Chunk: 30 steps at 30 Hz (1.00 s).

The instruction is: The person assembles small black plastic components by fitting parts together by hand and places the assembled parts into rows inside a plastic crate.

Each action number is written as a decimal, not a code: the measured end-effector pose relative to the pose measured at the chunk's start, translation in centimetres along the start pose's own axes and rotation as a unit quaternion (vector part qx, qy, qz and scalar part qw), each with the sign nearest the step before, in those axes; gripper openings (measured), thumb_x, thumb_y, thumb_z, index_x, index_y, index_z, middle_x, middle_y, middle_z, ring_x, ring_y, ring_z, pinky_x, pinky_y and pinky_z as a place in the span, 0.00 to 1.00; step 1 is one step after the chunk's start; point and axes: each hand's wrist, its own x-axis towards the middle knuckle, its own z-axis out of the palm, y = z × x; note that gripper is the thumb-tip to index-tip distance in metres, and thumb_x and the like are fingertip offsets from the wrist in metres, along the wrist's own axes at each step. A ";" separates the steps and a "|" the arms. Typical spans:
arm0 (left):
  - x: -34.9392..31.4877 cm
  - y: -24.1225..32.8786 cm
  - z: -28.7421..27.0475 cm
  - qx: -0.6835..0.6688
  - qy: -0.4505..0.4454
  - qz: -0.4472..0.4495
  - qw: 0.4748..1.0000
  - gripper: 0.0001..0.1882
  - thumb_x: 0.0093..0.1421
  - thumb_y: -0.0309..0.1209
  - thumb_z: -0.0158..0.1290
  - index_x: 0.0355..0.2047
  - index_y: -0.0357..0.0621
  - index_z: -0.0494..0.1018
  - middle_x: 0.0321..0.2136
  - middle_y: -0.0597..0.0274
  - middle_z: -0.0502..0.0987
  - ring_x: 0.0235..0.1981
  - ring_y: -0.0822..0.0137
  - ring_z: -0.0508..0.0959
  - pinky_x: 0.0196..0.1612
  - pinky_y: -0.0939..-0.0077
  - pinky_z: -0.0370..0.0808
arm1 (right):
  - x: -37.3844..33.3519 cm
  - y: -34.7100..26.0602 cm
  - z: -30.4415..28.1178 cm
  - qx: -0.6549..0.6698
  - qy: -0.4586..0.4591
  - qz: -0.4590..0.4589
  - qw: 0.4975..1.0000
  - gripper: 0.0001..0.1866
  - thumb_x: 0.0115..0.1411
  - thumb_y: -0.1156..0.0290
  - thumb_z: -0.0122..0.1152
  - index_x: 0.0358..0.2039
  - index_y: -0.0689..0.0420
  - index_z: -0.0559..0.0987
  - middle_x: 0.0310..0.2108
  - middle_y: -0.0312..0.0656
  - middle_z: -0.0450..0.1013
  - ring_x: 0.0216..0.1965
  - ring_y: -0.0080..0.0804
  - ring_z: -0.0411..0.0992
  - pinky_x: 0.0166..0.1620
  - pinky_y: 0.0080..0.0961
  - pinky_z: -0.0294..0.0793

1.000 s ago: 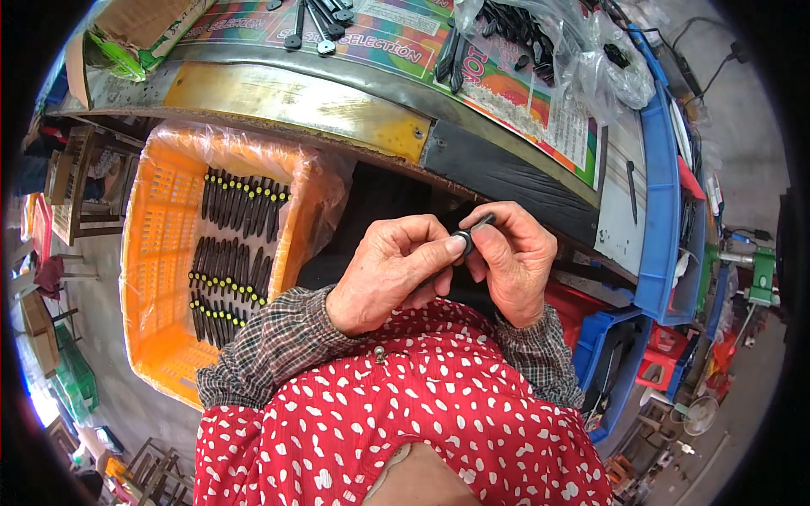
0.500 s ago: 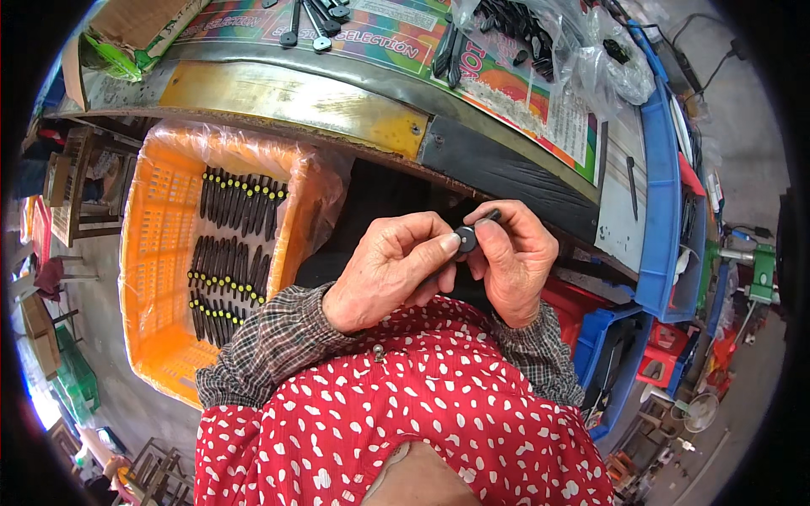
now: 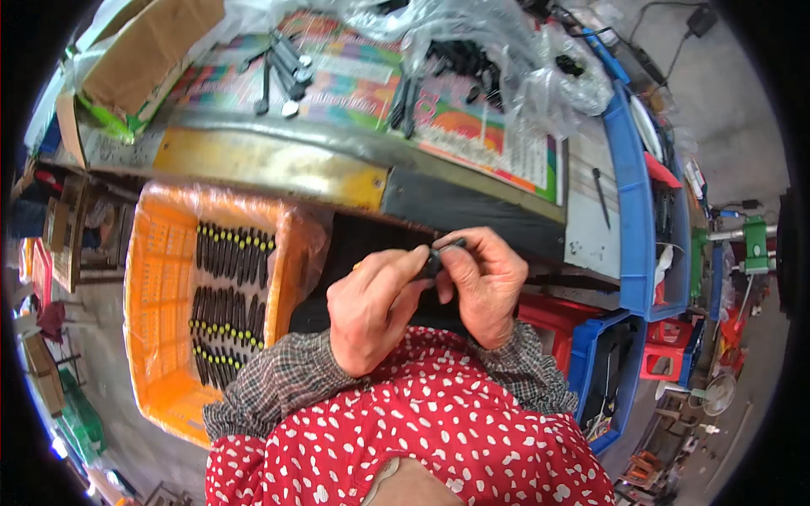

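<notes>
My left hand [image 3: 371, 308] and my right hand [image 3: 485, 282] meet in front of the table edge, fingertips pinched together. Between them is a small black piece [image 3: 433, 261] with a rounded end; most of it is hidden by the fingers, and its far tip shows by the right thumb. Left of my hands stands an orange plastic crate [image 3: 156, 354] lined with clear film. Rows of slim black pieces with yellow dots [image 3: 228, 253] lie inside it.
On the table [image 3: 253, 139] lie loose black pieces with round ends [image 3: 283, 76]. A clear plastic bag [image 3: 523, 51] holds more black parts. A cardboard box [image 3: 143, 63] stands at the far left, blue bins [image 3: 633, 202] at the right, and a red stool [image 3: 666, 350] beyond.
The view has shifted, showing more of the tabletop. My left hand has turned so its back faces up more, and the piece's round face shows less. Both hands still hold it.
</notes>
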 end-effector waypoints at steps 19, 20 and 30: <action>2.8 -0.6 0.2 -0.123 -0.043 -0.157 0.979 0.14 0.49 0.15 0.58 0.38 0.33 0.74 0.26 0.56 0.76 0.26 0.68 0.76 0.31 0.81 0.71 | 18.1 -7.2 -16.1 -0.541 0.137 -0.252 0.791 0.09 0.52 0.69 0.57 0.30 0.61 0.78 0.28 0.48 0.74 0.30 0.43 0.73 0.34 0.33 0.70; 3.0 -0.6 0.0 -0.123 -0.043 -0.158 0.979 0.14 0.49 0.15 0.58 0.38 0.33 0.74 0.26 0.56 0.76 0.26 0.68 0.76 0.31 0.81 0.71 | 19.7 -6.9 -16.8 -0.540 0.136 -0.252 0.791 0.09 0.52 0.69 0.57 0.30 0.61 0.78 0.28 0.48 0.74 0.30 0.43 0.73 0.34 0.33 0.70; 4.3 -1.4 -0.7 -0.148 -0.076 -0.155 0.974 0.14 0.53 0.12 0.50 0.41 0.31 0.72 0.26 0.58 0.75 0.20 0.77 0.71 0.22 0.86 0.67 | 28.7 -5.0 -20.2 -0.740 0.121 -0.190 0.634 0.07 0.49 0.69 0.59 0.29 0.57 0.80 0.35 0.49 0.74 0.38 0.50 0.72 0.41 0.43 0.70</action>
